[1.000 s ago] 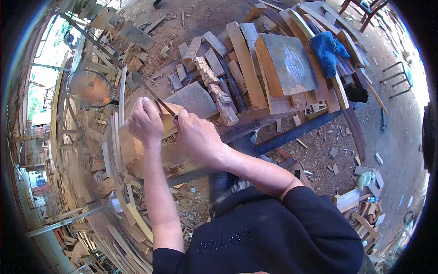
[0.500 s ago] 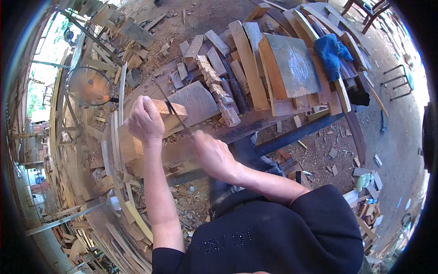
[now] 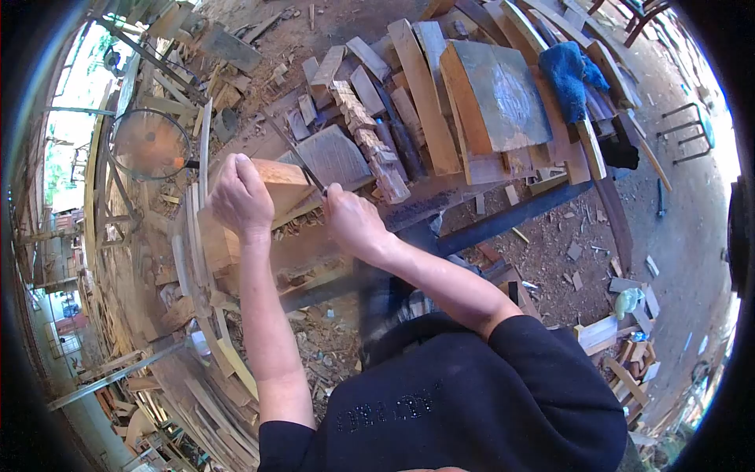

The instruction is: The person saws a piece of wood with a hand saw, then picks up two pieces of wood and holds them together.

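My left hand is closed over the near end of an orange-brown wood block on the bench. My right hand is wrapped round the near end of a long, thin dark blade-like tool. The tool slants up and left, alongside the far end of the block. Its handle is hidden in my fist. Just beyond lies a grey flat board, and a notched, carved wood strip is to its right.
A large thick block rests on stacked boards at the right, beside a blue cloth. A round mesh fan or racket is at the left. A stool stands far right. Wood scraps litter the ground.
My right hand has moved slightly up and left with the tool. The tool has shifted right relative to the block, to its end. The whole view has shifted a little.
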A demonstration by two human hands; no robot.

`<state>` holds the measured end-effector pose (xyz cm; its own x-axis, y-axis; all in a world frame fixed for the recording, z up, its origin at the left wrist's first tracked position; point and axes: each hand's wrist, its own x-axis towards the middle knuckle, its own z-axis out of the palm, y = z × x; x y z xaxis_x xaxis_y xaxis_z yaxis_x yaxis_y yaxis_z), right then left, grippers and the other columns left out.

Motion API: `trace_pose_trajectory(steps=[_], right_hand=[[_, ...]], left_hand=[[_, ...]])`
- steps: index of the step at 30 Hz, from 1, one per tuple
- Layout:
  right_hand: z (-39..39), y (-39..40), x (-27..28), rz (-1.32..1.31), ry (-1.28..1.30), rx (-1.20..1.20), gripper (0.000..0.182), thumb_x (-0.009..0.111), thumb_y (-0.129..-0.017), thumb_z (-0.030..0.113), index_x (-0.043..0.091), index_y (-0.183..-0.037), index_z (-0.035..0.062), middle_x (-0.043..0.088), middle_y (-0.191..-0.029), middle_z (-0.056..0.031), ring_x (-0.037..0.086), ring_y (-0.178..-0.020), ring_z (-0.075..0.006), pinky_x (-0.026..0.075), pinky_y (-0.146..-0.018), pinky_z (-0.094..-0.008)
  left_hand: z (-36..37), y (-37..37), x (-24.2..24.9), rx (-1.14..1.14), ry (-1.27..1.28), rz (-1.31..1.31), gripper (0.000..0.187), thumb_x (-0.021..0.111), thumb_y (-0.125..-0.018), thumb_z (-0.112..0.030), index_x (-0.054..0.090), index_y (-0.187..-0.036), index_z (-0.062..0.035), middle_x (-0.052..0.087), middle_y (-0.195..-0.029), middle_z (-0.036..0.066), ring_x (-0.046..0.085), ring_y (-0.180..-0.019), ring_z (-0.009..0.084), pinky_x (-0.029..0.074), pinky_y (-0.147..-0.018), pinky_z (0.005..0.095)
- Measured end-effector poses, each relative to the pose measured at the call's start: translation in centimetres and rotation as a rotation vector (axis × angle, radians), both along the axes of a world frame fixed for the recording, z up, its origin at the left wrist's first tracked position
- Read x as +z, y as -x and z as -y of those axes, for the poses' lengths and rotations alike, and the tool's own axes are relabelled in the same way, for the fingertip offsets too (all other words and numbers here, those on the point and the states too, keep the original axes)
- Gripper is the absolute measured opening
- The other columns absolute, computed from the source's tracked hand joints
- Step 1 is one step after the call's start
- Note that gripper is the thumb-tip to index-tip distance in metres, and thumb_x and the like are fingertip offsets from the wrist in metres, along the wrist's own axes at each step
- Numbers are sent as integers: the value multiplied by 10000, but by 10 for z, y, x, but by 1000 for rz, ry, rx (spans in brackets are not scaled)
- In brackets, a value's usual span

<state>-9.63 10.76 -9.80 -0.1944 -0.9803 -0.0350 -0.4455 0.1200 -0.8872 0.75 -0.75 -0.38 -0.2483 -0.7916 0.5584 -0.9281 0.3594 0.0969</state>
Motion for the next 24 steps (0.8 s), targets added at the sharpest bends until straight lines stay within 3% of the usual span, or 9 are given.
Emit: trace_pose_trajectory(steps=[5,8,13,15,24], right_hand=[[-34,-2,5,-40,-110,41,84,486,-907,57,477,-953,-12,651,-805,-274,675,-761,-430,540,-672,-521],[-2,-4,-27,-83,11,-56,97,525,-854,37,493,-918,-29,653,-762,-262,678,-750,-425,547,-663,-515],[-18,15,33,101,-101,-37,225,489,-960,180,505,-938,-44,633,-822,-302,615,-820,-496,474,-722,-567],[-33,13,54,114,-23,9,229,472,-980,191,495,-955,-36,630,-844,-301,609,-826,-498,470,-720,-570],[5,-1,49,129,103,-16,190,462,-967,149,493,-978,-39,637,-818,-288,635,-786,-475,499,-683,-555]], left_hand=[[5,-1,-1,-31,16,-28,381,382,-975,-310,542,-725,-72,619,-697,161,598,-674,402,403,-609,504],[-2,-4,-4,-23,-24,-11,381,378,-976,-310,537,-723,-73,618,-699,158,599,-675,399,403,-604,500],[3,-2,-4,-15,28,-5,380,367,-986,-318,532,-745,-74,616,-709,154,596,-686,397,382,-611,500],[0,-1,0,-6,-13,9,374,368,-990,-321,523,-756,-73,618,-722,157,595,-693,398,376,-620,498],[0,-1,1,-14,-48,-45,367,378,-984,-326,522,-763,-72,617,-720,169,604,-708,397,395,-640,487]])
